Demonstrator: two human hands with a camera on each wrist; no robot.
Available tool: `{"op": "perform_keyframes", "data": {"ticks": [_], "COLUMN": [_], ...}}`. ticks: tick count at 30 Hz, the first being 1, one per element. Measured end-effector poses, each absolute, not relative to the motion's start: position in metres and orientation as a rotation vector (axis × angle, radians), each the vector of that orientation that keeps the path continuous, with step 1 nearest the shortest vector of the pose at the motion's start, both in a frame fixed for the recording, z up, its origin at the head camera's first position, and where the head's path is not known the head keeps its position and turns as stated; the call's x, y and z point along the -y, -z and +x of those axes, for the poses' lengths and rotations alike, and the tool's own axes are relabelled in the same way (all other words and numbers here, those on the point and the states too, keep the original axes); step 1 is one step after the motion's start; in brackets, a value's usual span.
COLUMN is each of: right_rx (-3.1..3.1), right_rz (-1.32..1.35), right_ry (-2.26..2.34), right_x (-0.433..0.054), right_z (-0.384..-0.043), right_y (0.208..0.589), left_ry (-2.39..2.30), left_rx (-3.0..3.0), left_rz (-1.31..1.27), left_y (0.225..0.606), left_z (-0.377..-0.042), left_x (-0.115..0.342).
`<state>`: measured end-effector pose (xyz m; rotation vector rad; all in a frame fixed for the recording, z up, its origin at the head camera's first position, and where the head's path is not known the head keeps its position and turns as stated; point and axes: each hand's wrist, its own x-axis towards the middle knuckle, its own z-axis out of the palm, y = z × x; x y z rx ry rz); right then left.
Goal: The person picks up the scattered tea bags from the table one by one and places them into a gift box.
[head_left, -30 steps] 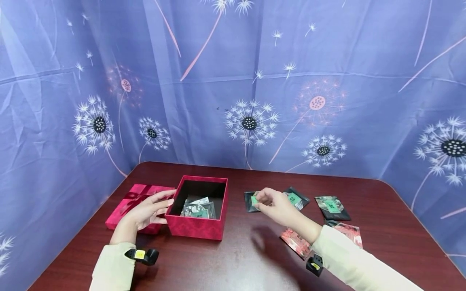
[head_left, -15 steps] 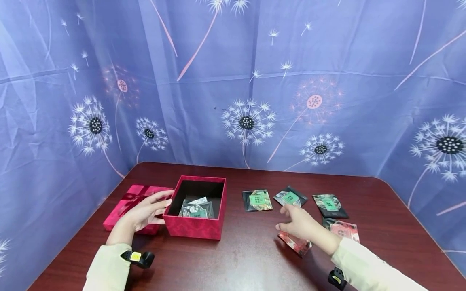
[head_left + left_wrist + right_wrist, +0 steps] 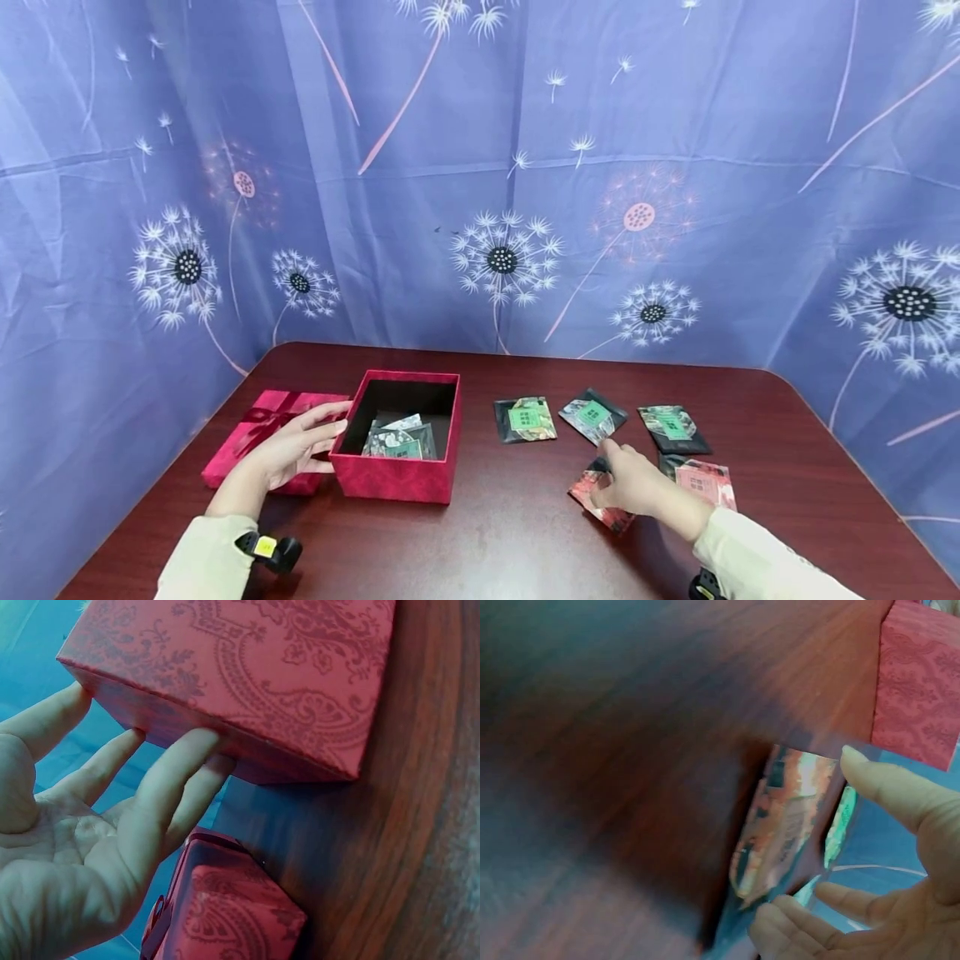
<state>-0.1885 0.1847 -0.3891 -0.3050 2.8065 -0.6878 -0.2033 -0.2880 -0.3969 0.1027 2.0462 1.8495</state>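
My left hand [image 3: 296, 448] rests its fingertips against the left wall of a red patterned gift box [image 3: 393, 478]. In the left wrist view its fingers [image 3: 176, 776] are extended along the box's side. Inside the box lie several dark and silvery flat sachets [image 3: 405, 446]. My right hand [image 3: 641, 485] reaches over a red-and-black sachet [image 3: 617, 520] on the table, partly covering it. The right wrist view shows this sachet [image 3: 784, 821] between the spread thumb and the fingers, with a gap showing beside the thumb.
The red box lid [image 3: 238, 442] with a ribbon bow lies left of the box. Three green-labelled sachets lie in a row behind the right hand: one [image 3: 527, 419], another [image 3: 592, 414] and a third [image 3: 675, 428]. Another red sachet [image 3: 711, 482] lies by the right wrist. A blue dandelion curtain [image 3: 420, 275] hangs behind.
My right hand has moved from the leftmost green-labelled sachet rightward and nearer, down to the red sachet; that green-labelled one now lies uncovered. The left hand keeps its place at the box.
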Motion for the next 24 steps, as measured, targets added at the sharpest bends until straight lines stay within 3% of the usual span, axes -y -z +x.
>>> {"op": "perform_keyframes", "data": {"ticks": [24], "right_rx": [-2.978], "right_rz": [-0.291], "right_ry": [0.514], "right_x": [-0.189], "right_z": [-0.193], "right_y": [0.404], "left_ry": [-1.880], "left_rx": [-2.035], "left_rz": [0.127], "left_y": [0.401], "left_z": [-0.201], "left_x": [0.291]}}
